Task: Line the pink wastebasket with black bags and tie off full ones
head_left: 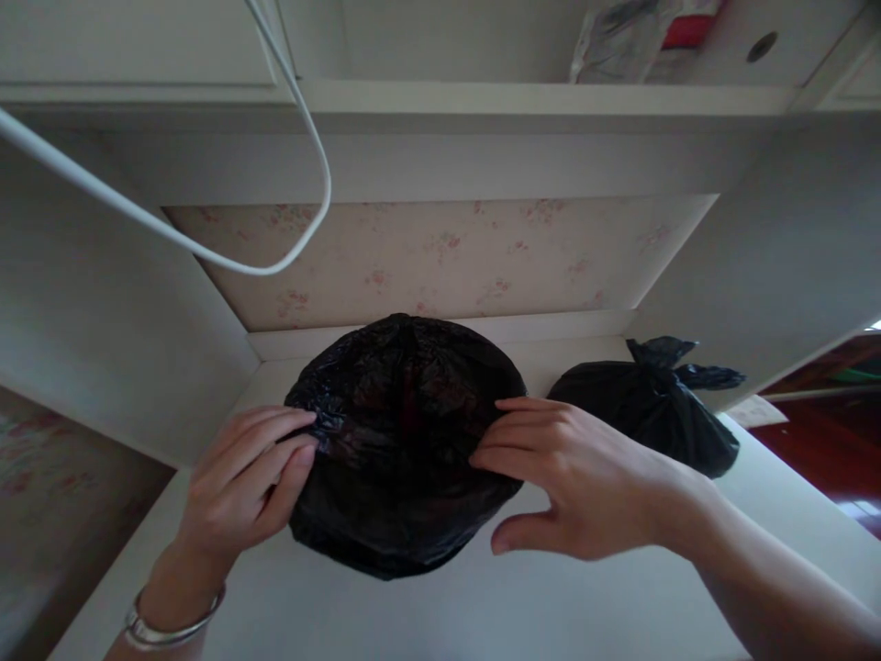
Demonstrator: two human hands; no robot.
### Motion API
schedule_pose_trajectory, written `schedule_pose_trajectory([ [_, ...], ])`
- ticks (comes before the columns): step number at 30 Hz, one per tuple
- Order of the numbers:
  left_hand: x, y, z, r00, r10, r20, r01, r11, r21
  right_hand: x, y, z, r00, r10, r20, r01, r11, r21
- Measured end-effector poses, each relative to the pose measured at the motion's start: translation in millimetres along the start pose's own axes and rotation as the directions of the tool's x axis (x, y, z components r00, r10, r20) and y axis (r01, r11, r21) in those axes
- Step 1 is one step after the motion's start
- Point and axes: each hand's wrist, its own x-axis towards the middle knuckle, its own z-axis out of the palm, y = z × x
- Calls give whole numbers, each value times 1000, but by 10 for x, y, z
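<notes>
A black plastic garbage bag (399,514) stands with its mouth spread wide in a round shape, seen from above. Its inside is dark, so I cannot make out what it lines or holds. My left hand (251,473) pinches the bag's left rim between thumb and fingers, with a silver bangle on that wrist. At the right rim, my right hand (551,477) has its fingers stretched over the edge into the bag, the thumb held apart outside. Behind my right hand sits a second black bag (661,413), knotted at the top.
Both bags stand on a white surface (427,615) between white side panels. Floral wallpaper (447,257) covers the back. A white cable (172,234) hangs in front at upper left. Overhead is a shelf (537,99) with plastic-wrapped items (619,41). Reddish flooring (819,450) shows at far right.
</notes>
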Motion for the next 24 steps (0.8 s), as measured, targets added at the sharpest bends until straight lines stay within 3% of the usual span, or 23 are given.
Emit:
schedule_pose_trajectory([
  [3,76,312,-21,1000,-16,-25,14,997,-77,1,-27,182,994,-77,-83,67,991,-112],
  [6,205,743,56,987,44,156,-34,997,-66,48,-74,316,977,-165,-133,142,976,-167],
  [9,289,957,207,986,39,161,-38,999,-5,84,-95,354,968,-197,-158,174,974,-147],
  [13,303,898,334,991,82,105,-85,996,29,88,-55,379,967,-146,-208,117,983,-145],
  [16,263,834,304,990,100,98,-103,994,21,79,-28,394,958,-153,-242,113,979,-172],
  [18,179,802,250,994,63,91,-65,998,27,29,-28,376,948,-152,-280,119,984,-132],
  [20,24,743,206,1000,-22,-4,23,998,54,-98,-19,364,925,-144,-353,129,990,-64],
  [22,-199,646,208,955,-191,-226,204,978,37,-304,29,424,874,-87,-477,104,995,9],
  [23,-325,587,233,885,-318,-341,335,942,-10,-423,72,501,827,-4,-562,44,997,58],
  [24,-453,525,275,763,-458,-457,470,878,-96,-544,127,616,750,112,-652,-45,992,119],
])
